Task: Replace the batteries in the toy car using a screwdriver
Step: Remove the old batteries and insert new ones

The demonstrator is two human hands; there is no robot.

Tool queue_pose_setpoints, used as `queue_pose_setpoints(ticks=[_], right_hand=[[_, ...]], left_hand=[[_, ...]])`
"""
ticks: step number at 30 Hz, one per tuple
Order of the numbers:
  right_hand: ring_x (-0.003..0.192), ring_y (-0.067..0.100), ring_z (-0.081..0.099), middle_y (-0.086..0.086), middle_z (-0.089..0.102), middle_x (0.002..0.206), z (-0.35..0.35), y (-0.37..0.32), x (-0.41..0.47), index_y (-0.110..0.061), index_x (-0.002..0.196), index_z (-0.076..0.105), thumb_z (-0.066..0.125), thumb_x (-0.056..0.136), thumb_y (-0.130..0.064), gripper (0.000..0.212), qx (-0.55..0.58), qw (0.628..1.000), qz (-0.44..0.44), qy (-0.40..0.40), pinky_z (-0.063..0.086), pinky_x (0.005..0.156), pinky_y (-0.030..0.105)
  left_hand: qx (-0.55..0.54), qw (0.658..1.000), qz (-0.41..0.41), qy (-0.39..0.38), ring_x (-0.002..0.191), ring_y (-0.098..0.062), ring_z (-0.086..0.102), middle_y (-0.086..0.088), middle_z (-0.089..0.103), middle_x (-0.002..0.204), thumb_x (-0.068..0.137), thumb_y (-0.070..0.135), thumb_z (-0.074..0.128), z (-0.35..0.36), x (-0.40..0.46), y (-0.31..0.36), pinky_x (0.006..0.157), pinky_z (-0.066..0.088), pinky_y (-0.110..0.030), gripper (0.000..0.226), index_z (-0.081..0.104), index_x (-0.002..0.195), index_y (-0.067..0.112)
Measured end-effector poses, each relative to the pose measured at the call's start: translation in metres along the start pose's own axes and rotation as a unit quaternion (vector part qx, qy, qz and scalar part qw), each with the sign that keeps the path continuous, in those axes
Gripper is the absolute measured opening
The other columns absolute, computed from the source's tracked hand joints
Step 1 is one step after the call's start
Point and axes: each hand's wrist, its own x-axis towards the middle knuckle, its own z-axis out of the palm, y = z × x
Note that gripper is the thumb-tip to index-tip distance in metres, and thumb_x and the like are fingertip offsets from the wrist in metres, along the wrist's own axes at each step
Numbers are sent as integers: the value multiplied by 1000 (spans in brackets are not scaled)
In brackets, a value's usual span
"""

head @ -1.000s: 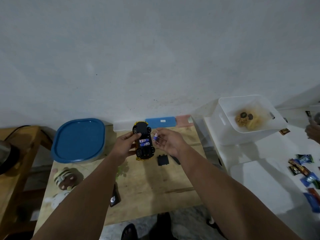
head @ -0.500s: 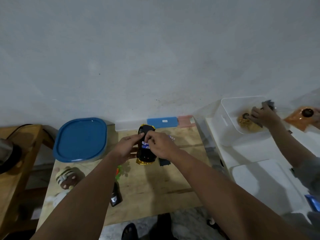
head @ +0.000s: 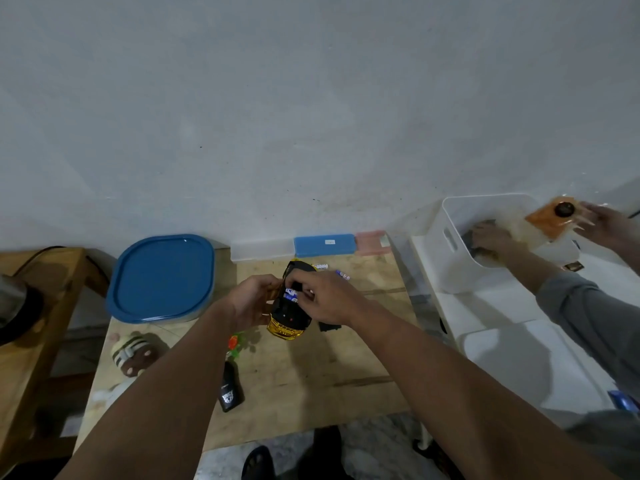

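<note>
The toy car [head: 286, 315] is held upside down above the wooden table [head: 311, 372], black underside up with its gold body showing at the near end. My left hand [head: 251, 303] grips the car's left side. My right hand [head: 323, 299] is over the open battery compartment, its curled fingertips pinching a blue-and-white battery [head: 290, 294] there. Two loose batteries [head: 341, 274] lie on the table just beyond the car. The black battery cover [head: 329, 327] lies on the table, partly hidden under my right hand. I cannot pick out a screwdriver with certainty.
A blue-lidded container [head: 161, 277] stands at the left rear. A striped plush toy [head: 133, 351], an orange-green item [head: 235, 342] and a black logo object [head: 230, 391] lie near left. Another person's hands [head: 491, 237] reach into a white bin [head: 450, 244] at right.
My right hand brought the battery from beside the car onto the compartment and stays there. The other person's hands came into view at the white bin.
</note>
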Motion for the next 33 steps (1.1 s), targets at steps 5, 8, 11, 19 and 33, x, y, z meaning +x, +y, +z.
queue_pose_setpoints(ticks=[5,8,11,19,33], right_hand=[[65,16,54,-13,48,65,-5,0,-2,-30,107,49,56,88,-21,21,-10,1000,-16,-17,52,61,44],[65,15,52,-13,46,67,-7,-1,-3,-28,102,48,58,87,-22,19,-17,999,-28,-19,47,57,38],[64,10,47,-14,44,69,-7,2,-5,-29,94,43,60,86,-22,20,-22,999,-28,-12,40,55,31],[63,13,50,-15,47,70,-5,6,-7,-25,109,48,60,85,-21,27,-7,999,-11,51,49,57,37],[65,19,52,-1,57,74,-12,4,-5,-27,96,38,57,88,-32,20,-72,997,1,36,31,51,29]], left_hand=[[11,1000,-9,-9,104,-30,60,-14,68,111,95,34,54,4,1,-2,89,46,-40,36,68,117,10],[0,1000,3,-16,99,-29,62,-15,67,111,92,33,58,6,-2,1,84,49,-38,36,68,115,8],[-4,997,33,-70,107,-32,61,-24,63,127,75,35,69,0,-4,6,85,52,-40,61,67,129,7],[10,988,59,-144,117,-38,62,-27,61,135,77,22,76,2,-4,10,99,49,-50,65,61,138,7],[35,986,41,-157,96,-34,64,-23,63,110,71,4,64,19,-3,17,85,54,-44,61,59,131,-3]])
